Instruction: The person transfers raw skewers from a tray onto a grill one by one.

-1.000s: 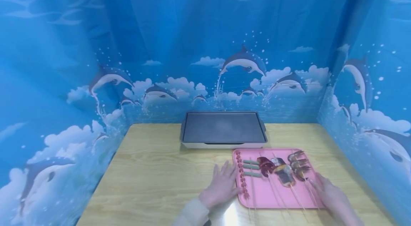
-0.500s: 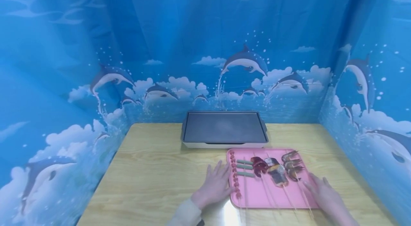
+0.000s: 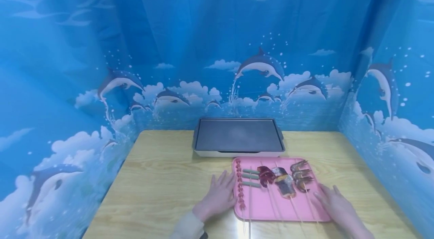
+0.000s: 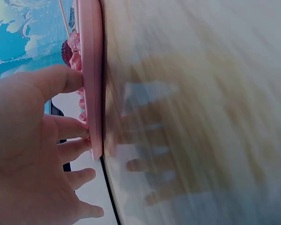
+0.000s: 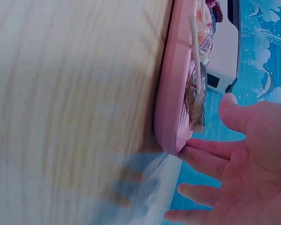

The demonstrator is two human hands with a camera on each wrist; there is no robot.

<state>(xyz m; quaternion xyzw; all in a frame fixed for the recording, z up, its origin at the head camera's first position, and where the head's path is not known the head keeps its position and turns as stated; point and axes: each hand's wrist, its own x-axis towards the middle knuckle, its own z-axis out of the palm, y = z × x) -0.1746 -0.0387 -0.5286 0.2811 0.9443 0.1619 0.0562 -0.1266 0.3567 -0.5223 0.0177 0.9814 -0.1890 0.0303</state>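
Note:
A pink tray (image 3: 259, 212) lies on the table in front of me, loaded with skewered food. From left to right come a skewer of small red pieces (image 3: 240, 190), green sticks (image 3: 251, 177), a dark red octopus-like piece (image 3: 266, 176), fish chunks (image 3: 285, 186) and shrimp (image 3: 301, 179). My left hand (image 3: 217, 196) touches the tray's left edge with its fingertips, fingers spread and fairly straight. Against the right edge rests my right hand (image 3: 337, 206); in the right wrist view its fingers (image 5: 203, 159) are extended and touch the tray's corner.
Behind the tray stands a dark flat griddle (image 3: 239, 135) with a white base, close to the tray's back edge. Wooden tabletop (image 3: 156, 178) extends to the left of the tray. A blue dolphin-print curtain (image 3: 190, 43) encloses the table on its back and sides.
The pink tray with its skewers has slid left across the table, and both hands have moved left along with it. The griddle has kept its place.

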